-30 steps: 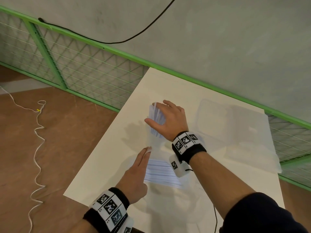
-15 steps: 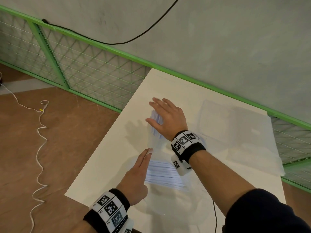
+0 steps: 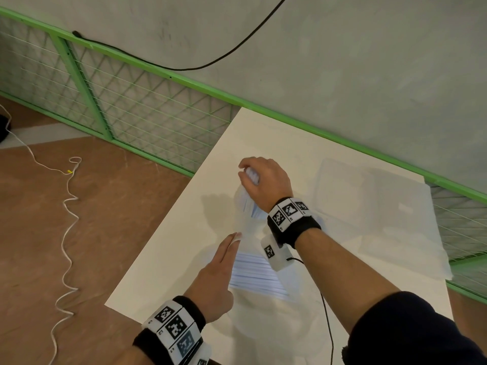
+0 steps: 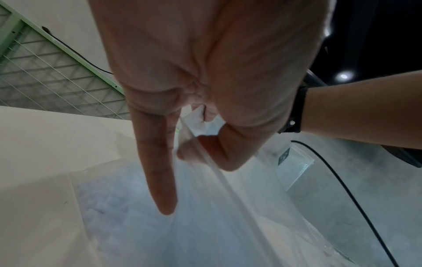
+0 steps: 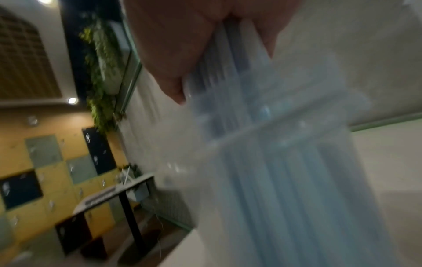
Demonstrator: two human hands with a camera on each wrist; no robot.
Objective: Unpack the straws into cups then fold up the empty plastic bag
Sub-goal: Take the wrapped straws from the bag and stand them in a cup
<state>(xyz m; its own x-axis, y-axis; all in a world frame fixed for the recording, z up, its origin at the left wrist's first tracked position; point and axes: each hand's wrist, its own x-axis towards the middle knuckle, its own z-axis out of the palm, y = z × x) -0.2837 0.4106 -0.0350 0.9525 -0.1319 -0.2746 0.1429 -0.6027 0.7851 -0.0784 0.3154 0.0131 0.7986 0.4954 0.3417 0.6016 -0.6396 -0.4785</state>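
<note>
On the white table (image 3: 163,259) lies a clear plastic bag (image 3: 263,306) with white straws (image 3: 255,272) still inside. My right hand (image 3: 253,175) grips a bundle of straws (image 3: 246,204) at its far end, tilted up off the table; the right wrist view shows the blurred bundle (image 5: 274,162) running out of my right hand (image 5: 205,54). My left hand (image 3: 234,237) rests on the bag's left side, forefinger straight. In the left wrist view my left hand (image 4: 200,153) pinches the bag's film (image 4: 217,180) between thumb and a finger. No cups are in view.
A second clear plastic sheet (image 3: 369,206) lies flat on the table's far right part. The table's left edge drops to a brown floor with a white cord (image 3: 66,233). A green mesh fence (image 3: 145,114) runs behind. A black cable (image 3: 326,325) trails from my right wrist.
My right hand lay flat on the straws' far end; now its fingers have curled round the bundle and raised it. The left hand has stayed in place.
</note>
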